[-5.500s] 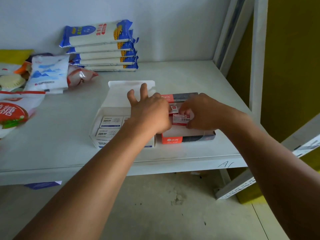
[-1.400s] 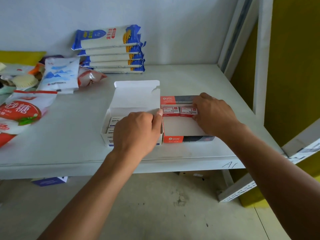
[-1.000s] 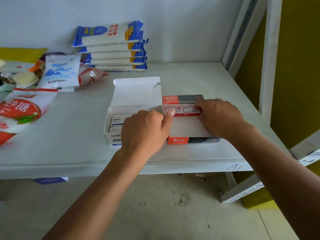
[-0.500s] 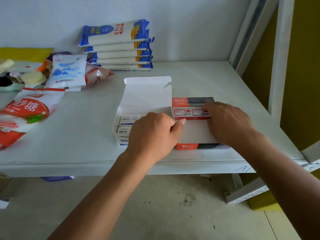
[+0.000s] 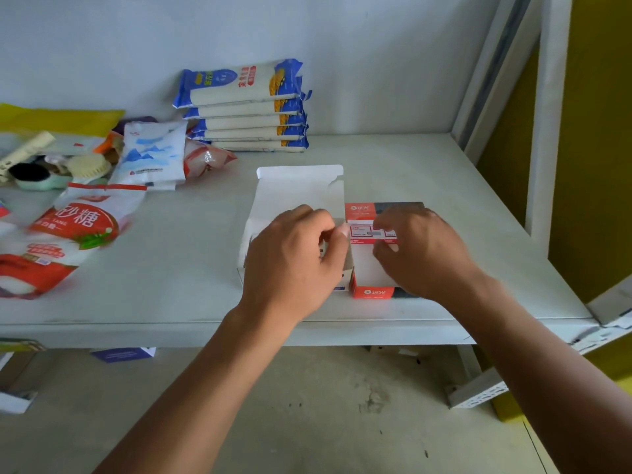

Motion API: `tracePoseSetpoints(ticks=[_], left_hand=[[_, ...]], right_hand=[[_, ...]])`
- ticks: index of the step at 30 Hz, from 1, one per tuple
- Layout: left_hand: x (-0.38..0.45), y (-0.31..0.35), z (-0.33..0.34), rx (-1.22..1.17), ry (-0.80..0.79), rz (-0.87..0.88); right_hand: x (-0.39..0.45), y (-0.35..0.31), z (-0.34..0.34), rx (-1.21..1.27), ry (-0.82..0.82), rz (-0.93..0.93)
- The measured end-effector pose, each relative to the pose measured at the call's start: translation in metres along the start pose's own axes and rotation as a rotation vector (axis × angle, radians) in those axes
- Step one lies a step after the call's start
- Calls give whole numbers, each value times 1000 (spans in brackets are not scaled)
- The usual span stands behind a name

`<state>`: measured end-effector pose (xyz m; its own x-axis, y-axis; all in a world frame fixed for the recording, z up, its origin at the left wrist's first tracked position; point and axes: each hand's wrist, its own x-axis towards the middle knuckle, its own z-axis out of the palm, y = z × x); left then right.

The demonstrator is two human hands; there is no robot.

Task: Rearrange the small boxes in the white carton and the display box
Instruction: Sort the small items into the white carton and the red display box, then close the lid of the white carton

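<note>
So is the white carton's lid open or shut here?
Open. The white carton has its lid flap standing up behind the left hand, with the tuck tab at the top showing.

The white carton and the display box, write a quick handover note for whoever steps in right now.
Left hand: curled over the white carton, lid flap open; grip not clear.
Right hand: over the red display box, fingers at the small boxes along its far end; grip not clear.
Both containers sit side by side near the shelf front edge.
Done: a row sits in the display box.
Left: the near part looks unfilled; carton contents hidden.
</note>
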<state>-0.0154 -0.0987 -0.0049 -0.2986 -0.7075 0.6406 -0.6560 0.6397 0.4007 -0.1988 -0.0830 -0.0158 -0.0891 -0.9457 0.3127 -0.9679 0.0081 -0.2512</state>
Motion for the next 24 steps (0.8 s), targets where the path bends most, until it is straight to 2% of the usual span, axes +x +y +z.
tracePoseSetpoints(ticks=[2,4,6,8,10,12,14,16,19,21,22,24], left_hand=[[-12,4,-7,-56,38,92],[-32,11,-8,-74,-5,181],[-48,13,-7,-64,-45,200],[-52,7,-11,-52,17,155],[-39,-9,-18,-63,167,21],[-16,-31,-22,-60,253,-245],[3,-52,-19,-96,174,-547],[10,-62,-9,-206,70,-747],[13,-60,5,-348,55,-853],[18,-61,7,-529,141,-930],[20,-62,5,-677,191,-985],[18,-64,-4,-953,268,-1068]], right_hand=[[-6,-3,1,40,-11,0],[-13,-6,1,67,-26,-4],[-20,-9,0,104,-43,1],[-23,-12,-2,168,-63,20],[-17,-16,-6,223,-53,59],[-3,-21,-8,271,-37,108],[12,-30,-7,373,-74,154],[27,-40,-2,536,-157,208],[40,-51,7,849,-167,306],[42,-52,7,1025,-99,353],[40,-50,6,1091,-73,336],[32,-42,3,1204,-104,177]])
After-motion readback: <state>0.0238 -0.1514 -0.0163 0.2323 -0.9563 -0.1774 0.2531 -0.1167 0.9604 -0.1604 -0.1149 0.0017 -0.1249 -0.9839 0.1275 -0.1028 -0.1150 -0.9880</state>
